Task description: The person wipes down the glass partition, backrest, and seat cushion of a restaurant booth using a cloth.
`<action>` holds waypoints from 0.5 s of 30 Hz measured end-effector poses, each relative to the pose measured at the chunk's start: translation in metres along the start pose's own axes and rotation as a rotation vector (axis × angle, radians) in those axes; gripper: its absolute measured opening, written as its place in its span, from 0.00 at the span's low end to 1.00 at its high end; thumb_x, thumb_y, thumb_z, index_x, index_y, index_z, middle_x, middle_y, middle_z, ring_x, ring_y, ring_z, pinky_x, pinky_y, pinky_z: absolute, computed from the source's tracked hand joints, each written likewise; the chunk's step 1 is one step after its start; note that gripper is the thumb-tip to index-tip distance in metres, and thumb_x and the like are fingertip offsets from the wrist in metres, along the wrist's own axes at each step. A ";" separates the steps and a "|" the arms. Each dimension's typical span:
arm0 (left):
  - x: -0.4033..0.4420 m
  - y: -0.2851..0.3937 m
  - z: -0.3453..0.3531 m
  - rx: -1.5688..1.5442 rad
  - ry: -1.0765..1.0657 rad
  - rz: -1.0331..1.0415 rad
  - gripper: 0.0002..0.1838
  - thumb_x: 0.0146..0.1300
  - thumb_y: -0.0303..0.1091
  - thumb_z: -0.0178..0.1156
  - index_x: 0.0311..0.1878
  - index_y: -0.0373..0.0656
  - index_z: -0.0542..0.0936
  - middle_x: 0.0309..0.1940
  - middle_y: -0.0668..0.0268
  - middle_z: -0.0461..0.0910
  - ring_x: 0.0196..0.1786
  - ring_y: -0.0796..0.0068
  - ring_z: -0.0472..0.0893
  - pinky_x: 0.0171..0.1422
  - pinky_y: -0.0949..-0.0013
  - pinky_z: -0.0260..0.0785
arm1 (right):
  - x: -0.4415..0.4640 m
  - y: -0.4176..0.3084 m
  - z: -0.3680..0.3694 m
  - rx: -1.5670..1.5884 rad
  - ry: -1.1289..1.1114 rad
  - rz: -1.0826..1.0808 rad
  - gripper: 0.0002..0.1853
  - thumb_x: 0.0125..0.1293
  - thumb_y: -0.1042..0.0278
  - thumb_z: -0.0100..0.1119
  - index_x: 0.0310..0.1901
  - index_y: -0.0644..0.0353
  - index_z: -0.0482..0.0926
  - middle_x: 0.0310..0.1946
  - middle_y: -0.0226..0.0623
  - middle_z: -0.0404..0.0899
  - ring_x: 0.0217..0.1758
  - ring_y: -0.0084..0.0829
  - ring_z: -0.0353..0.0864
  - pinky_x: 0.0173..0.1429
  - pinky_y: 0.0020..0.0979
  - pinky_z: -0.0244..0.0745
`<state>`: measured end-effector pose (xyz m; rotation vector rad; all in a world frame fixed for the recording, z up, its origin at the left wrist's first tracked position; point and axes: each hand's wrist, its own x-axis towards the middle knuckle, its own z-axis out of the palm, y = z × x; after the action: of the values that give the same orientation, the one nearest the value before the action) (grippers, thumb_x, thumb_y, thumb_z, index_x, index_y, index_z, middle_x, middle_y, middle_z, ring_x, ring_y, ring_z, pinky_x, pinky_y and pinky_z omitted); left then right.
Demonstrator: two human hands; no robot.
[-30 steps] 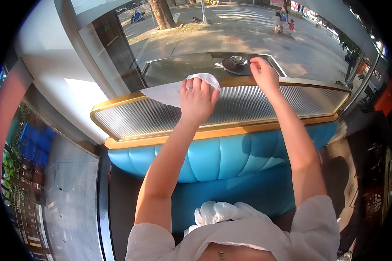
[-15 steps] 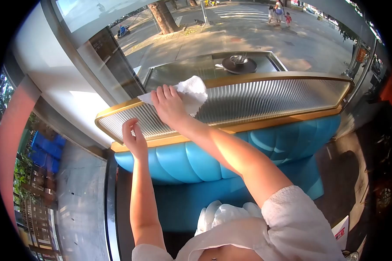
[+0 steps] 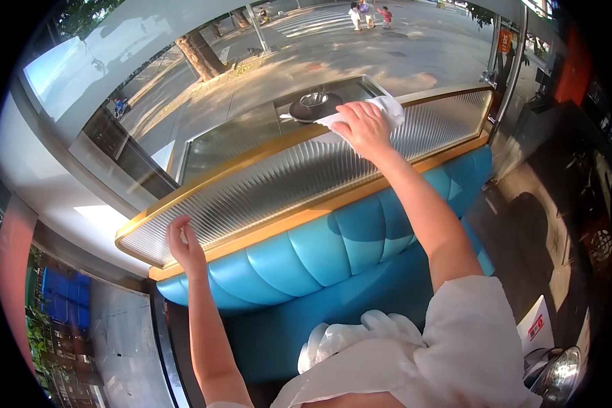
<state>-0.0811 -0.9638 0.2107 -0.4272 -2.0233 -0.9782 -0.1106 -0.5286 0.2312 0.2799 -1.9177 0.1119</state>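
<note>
My right hand (image 3: 366, 130) presses a white cloth (image 3: 392, 113) over the gold top rail of a ribbed glass partition (image 3: 285, 175). Its fingers are bent across the rail, with cloth sticking out on both sides of them. At the partition's left end, my left hand (image 3: 186, 246) is held up in front of the ribbed glass. Those fingers are loosely curled and hold nothing; whether they touch the glass I cannot tell. Below the partition runs the blue padded backrest (image 3: 313, 253) of a bench.
Behind the partition stands a table (image 3: 231, 144) with a dark plate (image 3: 319, 111) and a metal bowl (image 3: 313, 100) on it. A large window pane rises at the left. The blue seat (image 3: 265, 347) lies beneath my arms. Outside, people walk near a tree trunk (image 3: 200, 56).
My right hand has slid the cloth rightwards along the top rail. My left hand stays near the partition's left end. The whole view has turned and tilted.
</note>
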 end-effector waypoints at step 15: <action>0.058 -0.002 0.053 0.722 -0.338 0.062 0.24 0.70 0.48 0.43 0.62 0.45 0.66 0.60 0.59 0.66 0.68 0.53 0.59 0.73 0.51 0.41 | -0.033 0.154 -0.022 -0.219 0.114 0.743 0.28 0.64 0.53 0.46 0.60 0.63 0.68 0.68 0.55 0.52 0.73 0.51 0.45 0.74 0.43 0.43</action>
<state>-0.1452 -0.9276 0.2375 -0.2611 -2.4733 -0.0926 -0.1172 -0.3706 0.2170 -0.5836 -1.8135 0.3955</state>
